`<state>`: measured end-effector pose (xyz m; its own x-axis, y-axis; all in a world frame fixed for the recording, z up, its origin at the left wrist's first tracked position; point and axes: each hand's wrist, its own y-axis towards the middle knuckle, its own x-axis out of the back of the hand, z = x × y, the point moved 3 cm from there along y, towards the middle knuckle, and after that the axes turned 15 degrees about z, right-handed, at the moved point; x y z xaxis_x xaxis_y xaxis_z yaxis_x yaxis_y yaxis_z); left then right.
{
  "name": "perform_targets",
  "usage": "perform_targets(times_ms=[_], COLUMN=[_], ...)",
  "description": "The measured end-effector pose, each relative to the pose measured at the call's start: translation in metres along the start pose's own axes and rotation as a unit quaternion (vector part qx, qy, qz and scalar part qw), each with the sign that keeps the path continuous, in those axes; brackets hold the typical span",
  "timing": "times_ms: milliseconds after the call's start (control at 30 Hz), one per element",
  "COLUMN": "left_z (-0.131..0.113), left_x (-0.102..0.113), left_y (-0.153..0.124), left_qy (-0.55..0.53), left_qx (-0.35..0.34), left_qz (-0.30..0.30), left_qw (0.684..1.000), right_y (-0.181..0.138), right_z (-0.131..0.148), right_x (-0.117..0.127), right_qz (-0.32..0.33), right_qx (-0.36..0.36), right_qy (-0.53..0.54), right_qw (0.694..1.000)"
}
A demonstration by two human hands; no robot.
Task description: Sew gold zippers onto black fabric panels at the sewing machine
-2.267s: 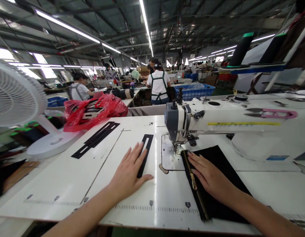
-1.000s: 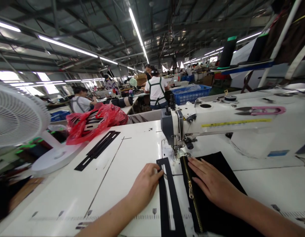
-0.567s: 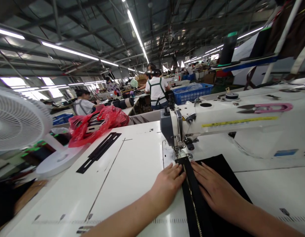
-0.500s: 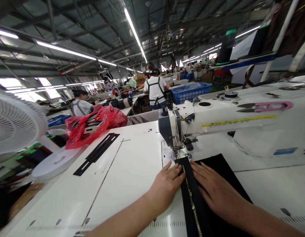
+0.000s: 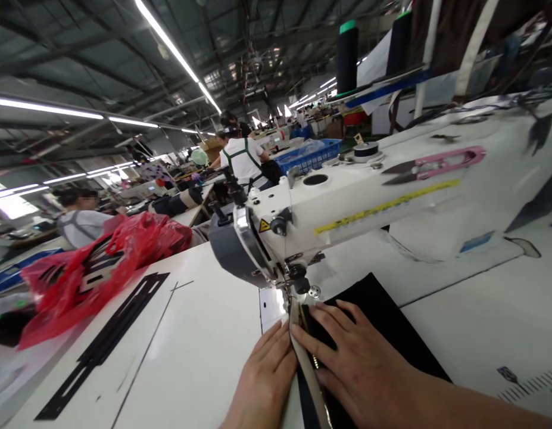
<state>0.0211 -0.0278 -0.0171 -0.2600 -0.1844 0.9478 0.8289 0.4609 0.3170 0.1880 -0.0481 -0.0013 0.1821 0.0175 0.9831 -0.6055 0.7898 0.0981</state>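
Note:
Below the needle area of a white sewing machine (image 5: 286, 283) lies black fabric (image 5: 378, 316) with a metal-toothed zipper (image 5: 315, 361). A narrow beige strip (image 5: 308, 366) runs along the zipper, its far end close to the presser foot. My left hand (image 5: 269, 375) is open, fingers stretched out along the strip's left side, fingertips near its far end. On the other side my right hand (image 5: 360, 360) lies open and spread over the black fabric. Its index fingertip touches the beige strip. The zipper is partly hidden by my right hand's fingers.
Pink-handled thread snips (image 5: 449, 163) rest on the machine arm above a yellow tape measure (image 5: 387, 205). Black slotted strips (image 5: 106, 339) lie on the table at left, beside a red plastic bag (image 5: 146, 241). Beyond are a blue crate (image 5: 309, 156) and people (image 5: 244, 158) at work.
The view has moved closer and turned right, so the white fan is out of sight. The beige strip now shows along the zipper, and my right index finger has come across to it.

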Motion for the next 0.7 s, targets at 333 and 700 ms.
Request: perform_targets(times_ms=[333,700], left_z=[0.013,0.006], left_x=[-0.006,-0.007], left_y=[-0.009,-0.005], left_qy=[0.012,0.027], left_qx=[-0.004,0.011], left_qz=[0.019,0.036], left_qw=[1.0,0.999], right_y=[0.001,0.002], right_z=[-0.005,-0.003], right_x=[-0.003,-0.006], right_qz=[0.027,-0.027], right_qx=[0.001,0.001], right_qy=[0.047,-0.006], right_qw=[0.999,1.0])
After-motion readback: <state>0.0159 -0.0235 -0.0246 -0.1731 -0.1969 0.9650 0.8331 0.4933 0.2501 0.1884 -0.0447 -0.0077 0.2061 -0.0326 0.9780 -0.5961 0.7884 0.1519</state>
